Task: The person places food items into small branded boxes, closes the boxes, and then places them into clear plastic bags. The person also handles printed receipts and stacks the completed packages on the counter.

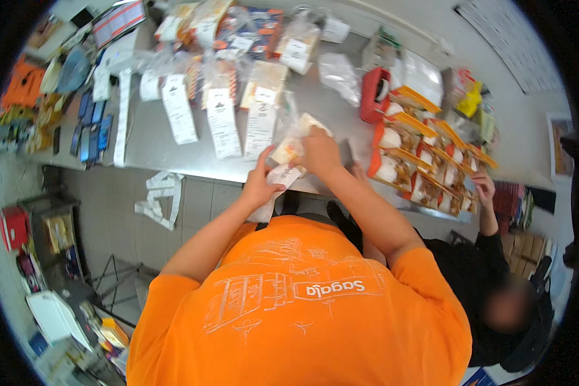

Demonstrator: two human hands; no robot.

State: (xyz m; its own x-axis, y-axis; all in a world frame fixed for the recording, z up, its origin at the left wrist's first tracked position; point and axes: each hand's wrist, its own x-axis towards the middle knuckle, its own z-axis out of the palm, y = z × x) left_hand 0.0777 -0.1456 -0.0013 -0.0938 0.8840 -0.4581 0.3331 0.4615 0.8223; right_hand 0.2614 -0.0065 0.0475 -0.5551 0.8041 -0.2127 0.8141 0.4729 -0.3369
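Note:
A printed paper receipt point(283, 177) lies across the fingers of my left hand point(259, 189), between thumb and forefinger. Its lower end hangs past the table's front edge. My right hand point(321, 152) grips a food pack in a clear plastic bag point(285, 150), close beside the receipt. The right fingers hide part of this pack. Just behind the hands stands another bagged food box point(265, 79) with a long receipt point(260, 126) hanging from it. More receipts, one point(223, 123) on a bagged pack and another point(179, 108), lie to the left.
Several open orange-and-white food boxes point(391, 137) stand at right, where a co-worker's hand point(483, 187) touches one. A red tape dispenser point(374, 94) is behind them. Several phones point(92, 128) lie at left on the metal table point(147, 147). A paper strip point(161, 200) lies on the floor.

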